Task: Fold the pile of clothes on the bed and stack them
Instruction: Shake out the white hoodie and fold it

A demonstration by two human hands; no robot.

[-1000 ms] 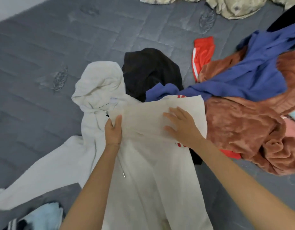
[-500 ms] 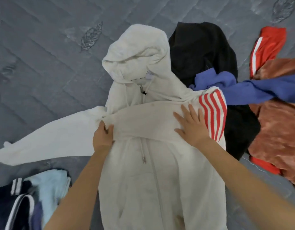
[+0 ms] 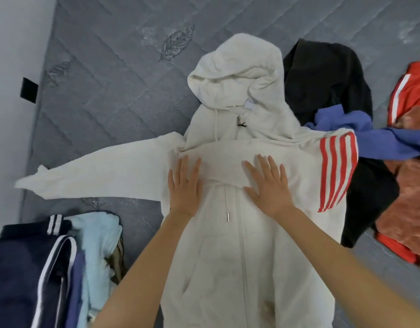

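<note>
Mattress [image 3: 109, 91] edge runs down the left of view, w/ a pale surface [image 3: 12, 67] beyond it and a small black tab [image 3: 29, 90] on that edge. Bare quilted room: upper left, above the outstretched sleeve [image 3: 97, 171], and a strip along the top. The sleeve's cuff ends near the mattress edge. The right side is crowded: black garment [image 3: 327, 79] just beside the hood [image 3: 237, 65] and tucked under the hoodie's right side, blue garment [image 3: 381, 143] draped over it and touching the striped shoulder, rust fleece [image 3: 412, 185] and red garment [image 3: 407, 91] further right. Bottom left: stack w/ navy white-striped garment [image 3: 19, 268] and light blue garment [image 3: 97, 245], near the hoodie's hem side but apart from it.

White hoodie [image 3: 227, 268] lies front up in the middle of the bed, hood pointing away from the person, zip [image 3: 243, 268] closed down the centre. One sleeve sticks straight out to the left, flat. The other sleeve is folded across the chest, w/ red stripes [image 3: 334, 171] showing at the shoulder. A drawstring [image 3: 227, 209] w/ a metal tip hangs below the fold.

Left hand [image 3: 184, 185]: flat, fingers straight and close together, palm down on the chest by the left armpit, over the end of the folded sleeve. It grips nothing. Right hand [image 3: 268, 185]: flat too, fingers spread, pressing on the folded sleeve mid-chest, thumb out toward the zip. It grips nothing either. The hands are apart, w/ the drawstring btwn them.
</note>
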